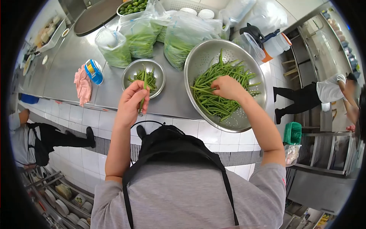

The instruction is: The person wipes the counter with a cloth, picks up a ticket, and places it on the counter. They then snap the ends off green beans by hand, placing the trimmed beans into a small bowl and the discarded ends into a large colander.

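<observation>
Between the thumb and fingers of my left hand [132, 100] a single green bean [145, 81] stands nearly upright. Just behind that hand is a small steel bowl [127, 70] with short green bean pieces [151, 79] in it. To the right sits a large steel colander [244, 53], holding a heap of whole green beans [219, 108]. My right hand [228, 87] reaches over its right side into the heap, with its fingers curled closed on beans; the fingertips are partly hidden.
Bags of green beans [143, 44] line the back of the steel table [110, 95]. A blue tub [93, 71] and a pink cloth [82, 84] lie left. An orange-based container [276, 47] stands beyond the colander. One person [324, 91] is at right, another [32, 141] at left.
</observation>
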Motion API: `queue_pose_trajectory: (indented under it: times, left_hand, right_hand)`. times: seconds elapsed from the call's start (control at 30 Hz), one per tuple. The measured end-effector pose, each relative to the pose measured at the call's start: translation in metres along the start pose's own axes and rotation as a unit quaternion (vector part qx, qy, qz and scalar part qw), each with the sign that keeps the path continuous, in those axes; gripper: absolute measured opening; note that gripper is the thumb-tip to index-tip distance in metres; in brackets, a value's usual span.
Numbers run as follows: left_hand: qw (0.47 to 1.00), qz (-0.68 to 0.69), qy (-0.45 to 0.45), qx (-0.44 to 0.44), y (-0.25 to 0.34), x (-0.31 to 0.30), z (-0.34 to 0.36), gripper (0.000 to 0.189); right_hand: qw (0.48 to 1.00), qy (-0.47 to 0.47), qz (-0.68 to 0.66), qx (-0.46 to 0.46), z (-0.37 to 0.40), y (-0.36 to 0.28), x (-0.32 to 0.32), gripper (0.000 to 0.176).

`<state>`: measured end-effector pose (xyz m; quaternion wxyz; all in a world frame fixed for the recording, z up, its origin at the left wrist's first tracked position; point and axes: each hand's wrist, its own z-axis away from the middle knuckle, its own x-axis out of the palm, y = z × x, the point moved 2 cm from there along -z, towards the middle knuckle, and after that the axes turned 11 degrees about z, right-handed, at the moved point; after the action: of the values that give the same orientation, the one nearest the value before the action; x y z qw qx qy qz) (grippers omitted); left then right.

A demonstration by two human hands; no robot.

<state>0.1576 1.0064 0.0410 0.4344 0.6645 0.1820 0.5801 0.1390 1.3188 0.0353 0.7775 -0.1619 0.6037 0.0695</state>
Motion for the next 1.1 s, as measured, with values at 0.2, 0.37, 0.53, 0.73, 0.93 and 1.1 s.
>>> queue_pose_trajectory:
  times: [0.2,0.37,0.53,0.73,0.93,1.1]
  left_hand:
    - [0.999,-0.013,-0.016,-0.040,-0.010,0.013,-0.001,0.008]
    - [0.999,0.000,-0.015,-0.037,-0.015,0.011,-0.003,0.008]
    - [0.997,0.051,0.017,-0.046,-0.018,0.032,-0.025,0.017]
    - [0.999,0.014,0.034,-0.039,-0.017,0.071,-0.052,0.024]
    - [0.999,0.019,0.042,-0.017,-0.007,0.050,-0.053,0.018]
    - [0.998,0.010,0.069,-0.006,0.005,0.028,-0.046,0.016]
  right_hand:
    - [0.998,0.046,0.001,-0.034,0.009,0.002,0.017,0.017]
    - [0.981,0.130,-0.106,-0.099,0.002,-0.006,0.017,0.014]
    - [0.875,-0.020,-0.480,0.065,0.013,-0.024,-0.026,0.018]
    - [0.831,-0.023,-0.556,0.005,0.019,-0.074,-0.038,0.016]
    - [0.856,0.089,-0.509,0.021,0.016,-0.110,-0.028,0.020]
    - [0.873,0.238,-0.422,0.057,0.012,-0.126,-0.023,0.017]
